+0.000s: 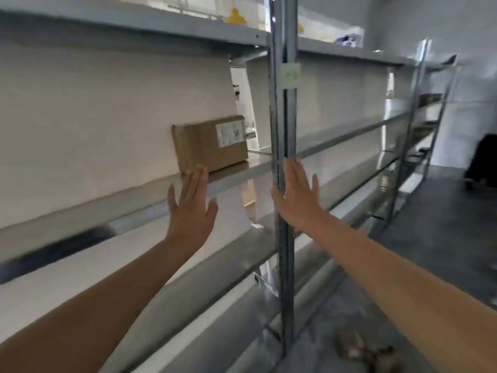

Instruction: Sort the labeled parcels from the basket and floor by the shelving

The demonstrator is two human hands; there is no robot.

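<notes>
A brown cardboard parcel (208,145) with a white label on its right end stands on edge on a grey metal shelf (236,172), leaning against the back wall. My left hand (192,204) is raised flat with fingers spread, its fingertips just below the parcel's lower left corner, holding nothing. My right hand (297,196) is also flat and spread, next to the shelving's upright post (283,146), empty. No basket is in view.
The grey shelving runs from left to right with several levels and more bays (414,135) further along. A pale green tag (290,74) is stuck on the post. Yellow items (235,16) sit on the top shelf. Dark concrete floor (443,227) lies to the right.
</notes>
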